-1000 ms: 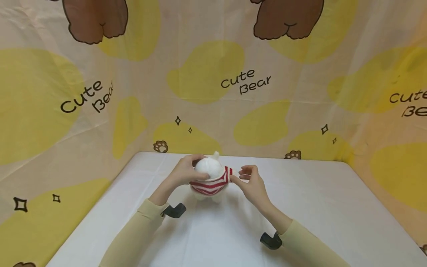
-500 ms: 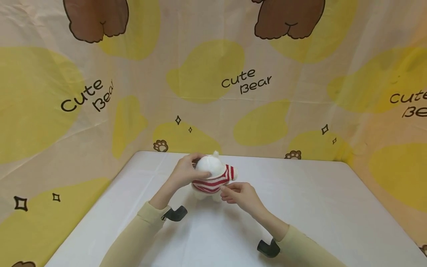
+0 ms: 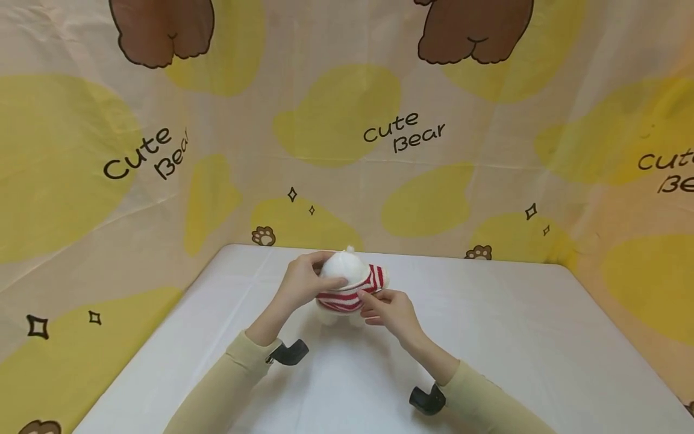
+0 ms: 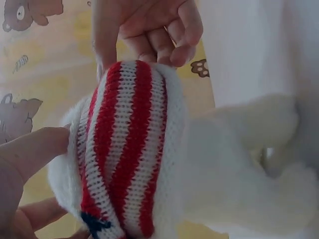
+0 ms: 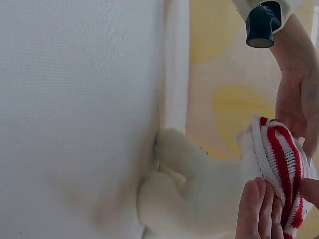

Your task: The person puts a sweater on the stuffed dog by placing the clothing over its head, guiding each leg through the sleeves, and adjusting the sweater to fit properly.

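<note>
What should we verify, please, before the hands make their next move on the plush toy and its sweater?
1. Left hand secure on the plush toy: ok, it grips the white head.
2. Right hand on the striped sweater: ok, it holds the knit between thumb and fingers.
3. Sweater lying smooth: not ok, the left wrist view shows a crease where the stripes run together.
4. Toy supported from below: looks ok, its legs appear to meet the white table.
5. Face position: cannot tell, no view shows the toy's face.
</note>
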`<state>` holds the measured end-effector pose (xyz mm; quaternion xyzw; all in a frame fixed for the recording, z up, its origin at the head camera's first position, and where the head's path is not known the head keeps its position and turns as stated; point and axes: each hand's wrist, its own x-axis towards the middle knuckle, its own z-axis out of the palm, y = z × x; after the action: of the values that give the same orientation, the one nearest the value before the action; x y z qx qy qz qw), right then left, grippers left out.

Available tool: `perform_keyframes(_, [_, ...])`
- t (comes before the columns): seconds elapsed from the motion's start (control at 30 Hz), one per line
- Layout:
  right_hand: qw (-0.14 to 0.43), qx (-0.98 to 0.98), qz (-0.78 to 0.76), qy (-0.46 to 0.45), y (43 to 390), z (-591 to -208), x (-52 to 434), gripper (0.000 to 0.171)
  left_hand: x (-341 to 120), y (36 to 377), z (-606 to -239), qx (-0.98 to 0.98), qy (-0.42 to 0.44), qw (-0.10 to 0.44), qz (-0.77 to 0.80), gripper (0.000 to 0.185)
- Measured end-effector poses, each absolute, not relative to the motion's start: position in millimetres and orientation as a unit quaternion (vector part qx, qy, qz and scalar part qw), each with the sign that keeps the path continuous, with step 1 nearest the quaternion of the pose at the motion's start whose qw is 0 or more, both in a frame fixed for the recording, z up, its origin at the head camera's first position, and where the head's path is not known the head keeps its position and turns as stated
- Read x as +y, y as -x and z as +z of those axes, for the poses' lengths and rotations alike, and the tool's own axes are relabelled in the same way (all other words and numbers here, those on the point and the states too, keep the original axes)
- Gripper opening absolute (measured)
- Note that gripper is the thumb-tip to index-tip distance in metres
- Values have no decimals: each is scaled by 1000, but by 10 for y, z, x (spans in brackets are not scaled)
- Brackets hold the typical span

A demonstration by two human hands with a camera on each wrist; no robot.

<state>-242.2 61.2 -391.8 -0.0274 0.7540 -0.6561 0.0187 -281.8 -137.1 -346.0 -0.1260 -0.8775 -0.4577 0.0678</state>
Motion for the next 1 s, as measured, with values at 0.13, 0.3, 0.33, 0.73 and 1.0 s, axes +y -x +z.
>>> perform_keyframes(0.13, [22, 749, -662, 23, 2439, -3914, 607, 39, -1360, 2813, -3447, -884, 125, 58, -446, 59])
perform_keyframes(0.3, [19, 749, -662, 14, 2439, -3910, 602, 34, -1339, 2816, -3448, -897, 126, 53, -420, 57])
perform_keyframes(0.33, [18, 748, -663, 13, 2436, -3906, 600, 33, -1334, 2817, -3452, -900, 124, 55, -415, 56])
perform_keyframes(0.73, [11, 722, -692, 20, 2424, -3952, 579, 25, -1305, 2888, -3495, -905, 120, 61, -403, 51])
perform_keyframes(1.0, [12, 719, -695, 26, 2432, -3996, 616, 23, -1283, 2938, -3521, -896, 122, 72, -421, 41])
